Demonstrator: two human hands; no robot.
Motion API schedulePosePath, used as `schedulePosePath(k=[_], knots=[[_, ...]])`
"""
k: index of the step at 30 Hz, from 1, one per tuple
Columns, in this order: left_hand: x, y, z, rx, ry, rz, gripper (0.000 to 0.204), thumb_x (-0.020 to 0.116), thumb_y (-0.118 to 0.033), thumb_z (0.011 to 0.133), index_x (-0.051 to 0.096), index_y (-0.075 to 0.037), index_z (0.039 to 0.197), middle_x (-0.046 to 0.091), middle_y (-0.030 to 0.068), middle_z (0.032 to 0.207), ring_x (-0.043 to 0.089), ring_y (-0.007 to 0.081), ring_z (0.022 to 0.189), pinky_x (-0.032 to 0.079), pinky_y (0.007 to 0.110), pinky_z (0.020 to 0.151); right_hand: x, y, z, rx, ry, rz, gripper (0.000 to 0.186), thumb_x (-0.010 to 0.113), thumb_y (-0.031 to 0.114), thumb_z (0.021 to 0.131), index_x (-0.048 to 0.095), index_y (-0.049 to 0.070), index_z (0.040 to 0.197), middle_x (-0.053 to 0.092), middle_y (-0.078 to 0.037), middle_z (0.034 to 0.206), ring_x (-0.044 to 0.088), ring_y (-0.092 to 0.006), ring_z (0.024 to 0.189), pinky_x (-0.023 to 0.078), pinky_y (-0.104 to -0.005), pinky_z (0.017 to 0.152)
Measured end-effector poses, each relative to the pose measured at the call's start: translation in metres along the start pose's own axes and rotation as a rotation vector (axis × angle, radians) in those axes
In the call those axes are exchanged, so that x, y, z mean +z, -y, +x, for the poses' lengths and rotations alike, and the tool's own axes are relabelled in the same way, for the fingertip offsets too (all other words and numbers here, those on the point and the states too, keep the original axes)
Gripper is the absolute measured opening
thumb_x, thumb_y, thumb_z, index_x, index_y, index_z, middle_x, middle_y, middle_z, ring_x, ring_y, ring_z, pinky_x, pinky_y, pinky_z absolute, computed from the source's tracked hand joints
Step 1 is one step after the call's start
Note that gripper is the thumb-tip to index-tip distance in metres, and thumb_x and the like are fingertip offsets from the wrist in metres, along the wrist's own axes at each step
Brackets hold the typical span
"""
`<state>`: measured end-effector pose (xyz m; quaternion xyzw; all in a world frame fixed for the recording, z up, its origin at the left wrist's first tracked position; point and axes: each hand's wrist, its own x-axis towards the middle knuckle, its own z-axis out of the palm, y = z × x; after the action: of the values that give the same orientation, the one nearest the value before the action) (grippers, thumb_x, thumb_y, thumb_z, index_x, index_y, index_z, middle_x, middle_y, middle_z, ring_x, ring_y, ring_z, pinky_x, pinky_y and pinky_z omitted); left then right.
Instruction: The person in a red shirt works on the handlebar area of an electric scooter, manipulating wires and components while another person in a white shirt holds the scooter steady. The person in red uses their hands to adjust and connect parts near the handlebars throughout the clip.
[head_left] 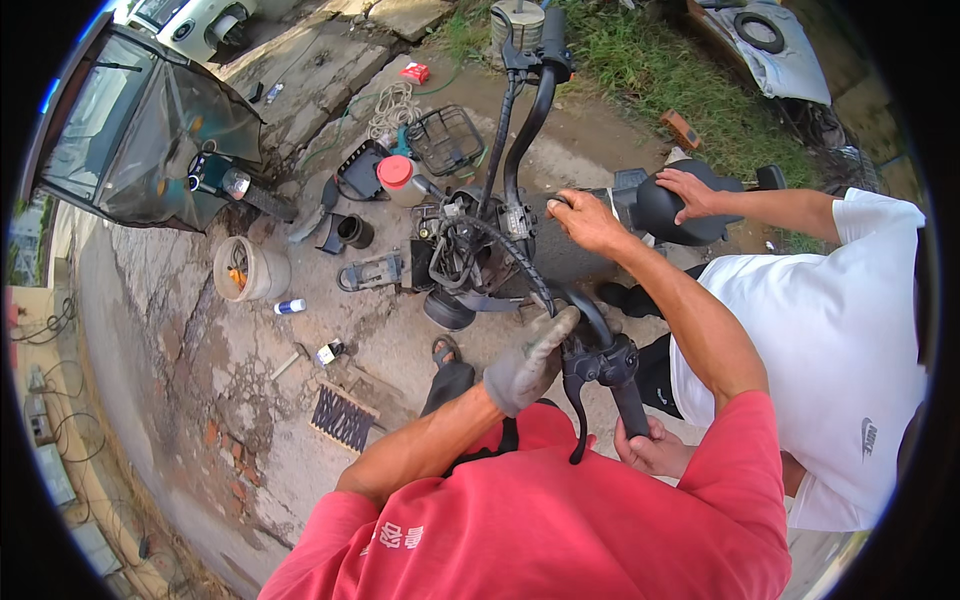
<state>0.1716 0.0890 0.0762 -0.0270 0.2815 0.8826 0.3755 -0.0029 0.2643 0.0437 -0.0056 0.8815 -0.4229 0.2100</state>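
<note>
- Scooter (pixel 568 248): on the concrete ground (pixel 330 440), directly before the person, front end to the left; a steady machine appears essential to any handling here;
- Co-worker (pixel 820 340): at the right, one hand (pixel 690 193) on the seat (pixel 662 213); a second hand (pixel 655 452), apparently also theirs, around the near grip (pixel 629 408); bracing both points would, in judgement, limit tipping and swing;
- Handlebar (pixel 527 125): spans the near and far sides; best kept from turning, so that cables are not strained;
- Wiring (pixel 458 228): bared at the front; advisable to keep fingers and tools from snagging it;
- Hands: left hand (pixel 530 365), gloved, fingers nearly straight, laid at the handlebar's near bend; closure on it cannot be told; right hand (pixel 592 222), bare, fingers partly curled above the body; whether the dark bit at its fingertips is held cannot be told;
- Brake lever (pixel 577 405): beside the near grip; better left unsqueezed.
</note>
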Motion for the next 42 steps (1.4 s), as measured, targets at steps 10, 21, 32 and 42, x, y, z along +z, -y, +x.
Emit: schedulePosePath(k=[10, 21, 32, 42], knots=[[0.013, -0.015, -0.003, 0.005, -0.015, 0.070, 0.049, 0.058, -0.045, 0.107, 0.063, -0.002, 0.130, 0.072, 0.0118, 0.124, 0.068, 0.0194, 0.114, 0.053, 0.038, 0.104, -0.011, -0.009, 0.023, -0.289, 0.189, -0.142, 0.035, 0.045, 0.032, 0.100, 0.061, 0.001, 0.095, 0.065, -0.020, 0.086, 0.061, -0.0431, 0.085, 0.046, -0.0523, 0.079], [-0.008, -0.012, -0.003, -0.075, 0.024, 0.201, 0.053, 0.051, -0.040, 0.111, 0.053, 0.002, 0.142, 0.066, 0.0181, 0.137, 0.064, 0.0257, 0.127, 0.049, 0.043, 0.113, -0.032, -0.005, 0.050, -0.752, 0.205, -0.562, 0.024, 0.050, 0.025, 0.100, 0.059, 0.003, 0.093, 0.060, -0.018, 0.088, 0.059, -0.0407, 0.088, 0.045, -0.0527, 0.081], [0.002, -0.020, -0.001, -0.049, 0.053, 0.128, 0.056, 0.051, -0.039, 0.111, 0.049, 0.004, 0.147, 0.065, 0.0193, 0.138, 0.065, 0.0265, 0.127, 0.051, 0.041, 0.111, -0.044, 0.016, 0.064, -0.877, 0.376, -0.717, 0.029, 0.054, 0.030, 0.104, 0.057, 0.004, 0.090, 0.064, -0.018, 0.087, 0.062, -0.0432, 0.089, 0.047, -0.0548, 0.078], [0.014, -0.017, 0.006, -0.185, -0.027, 0.043, 0.052, 0.044, -0.034, 0.114, 0.048, 0.007, 0.146, 0.066, 0.0190, 0.137, 0.065, 0.0236, 0.127, 0.051, 0.037, 0.111, 0.015, -0.004, 0.017, -0.228, 0.008, -0.188, 0.039, 0.055, 0.036, 0.107, 0.064, 0.000, 0.095, 0.060, -0.023, 0.082, 0.061, -0.0450, 0.081, 0.045, -0.0520, 0.073]])
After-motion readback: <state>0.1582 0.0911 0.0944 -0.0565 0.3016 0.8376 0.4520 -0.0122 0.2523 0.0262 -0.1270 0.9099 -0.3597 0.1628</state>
